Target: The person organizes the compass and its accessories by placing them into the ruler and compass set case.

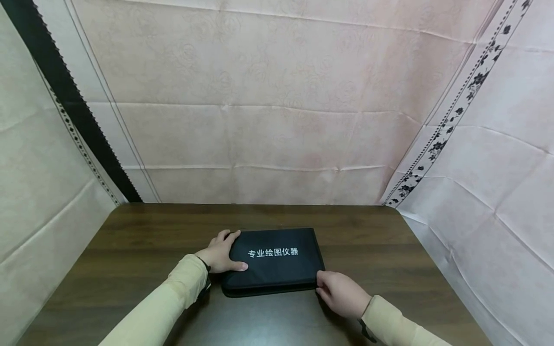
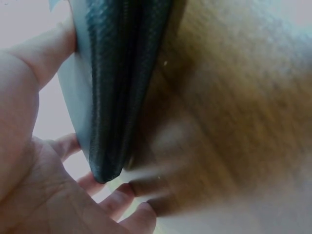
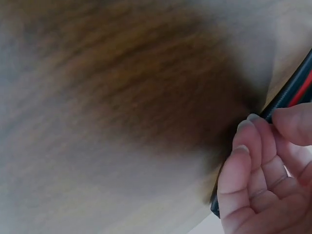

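A flat black drawing instrument case (image 1: 277,269) with white Chinese lettering on its cover lies on the table. My left hand (image 1: 222,254) holds its left end, thumb on the cover and the other fingers spread along the side. In the left wrist view the rounded edge of the case (image 2: 114,87) lies between thumb and fingers, some fingertips down at the table. At the front right corner my right hand (image 1: 342,290) pinches the edge, fingers curled; a zipper pull there would be hidden by the fingers. Beside the right thumb, a red strip (image 3: 302,90) shows between the black edges.
The brown wooden table (image 1: 368,240) extends around the case on every side. Pale patterned cloth (image 1: 268,134) hangs behind its back edge, with more cloth (image 1: 489,168) along the right and left sides.
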Demonstrator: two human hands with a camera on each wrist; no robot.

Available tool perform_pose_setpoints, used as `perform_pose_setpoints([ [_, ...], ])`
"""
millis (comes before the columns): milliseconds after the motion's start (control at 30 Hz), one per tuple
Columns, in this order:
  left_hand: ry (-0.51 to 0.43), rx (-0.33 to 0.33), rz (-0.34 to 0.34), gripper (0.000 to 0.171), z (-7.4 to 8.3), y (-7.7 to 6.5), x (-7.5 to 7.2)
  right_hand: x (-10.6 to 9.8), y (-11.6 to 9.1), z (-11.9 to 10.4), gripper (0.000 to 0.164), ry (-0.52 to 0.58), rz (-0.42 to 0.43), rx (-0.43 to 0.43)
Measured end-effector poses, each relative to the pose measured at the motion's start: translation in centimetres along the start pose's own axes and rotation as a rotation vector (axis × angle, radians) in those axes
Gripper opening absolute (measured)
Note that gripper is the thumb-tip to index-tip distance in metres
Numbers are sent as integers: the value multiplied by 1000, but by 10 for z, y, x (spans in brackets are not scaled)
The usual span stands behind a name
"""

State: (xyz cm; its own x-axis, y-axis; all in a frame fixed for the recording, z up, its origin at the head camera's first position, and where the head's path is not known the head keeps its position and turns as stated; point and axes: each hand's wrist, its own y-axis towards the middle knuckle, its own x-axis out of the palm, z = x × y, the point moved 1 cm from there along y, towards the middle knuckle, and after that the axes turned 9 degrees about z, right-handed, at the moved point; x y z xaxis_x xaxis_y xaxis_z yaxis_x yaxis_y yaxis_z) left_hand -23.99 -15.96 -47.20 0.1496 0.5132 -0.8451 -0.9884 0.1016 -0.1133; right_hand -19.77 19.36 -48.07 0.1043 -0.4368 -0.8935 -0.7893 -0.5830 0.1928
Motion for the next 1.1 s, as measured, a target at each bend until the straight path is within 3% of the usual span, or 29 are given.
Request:
perform_pose_setpoints([
  [267,-12,8,-8,101,4,2,1,1,2,-7,22,-53,5,-9],
  [600,-30,-7,-37,99,-3,3,-1,7,5,-15,20,13,-19,9],
  [833,-11,1,-77,96,-9,4,-11,13,5,-18,19,61,-32,38],
  [1100,-52,21,-101,91,-15,5,-21,13,9,-9,17,82,-8,44],
])
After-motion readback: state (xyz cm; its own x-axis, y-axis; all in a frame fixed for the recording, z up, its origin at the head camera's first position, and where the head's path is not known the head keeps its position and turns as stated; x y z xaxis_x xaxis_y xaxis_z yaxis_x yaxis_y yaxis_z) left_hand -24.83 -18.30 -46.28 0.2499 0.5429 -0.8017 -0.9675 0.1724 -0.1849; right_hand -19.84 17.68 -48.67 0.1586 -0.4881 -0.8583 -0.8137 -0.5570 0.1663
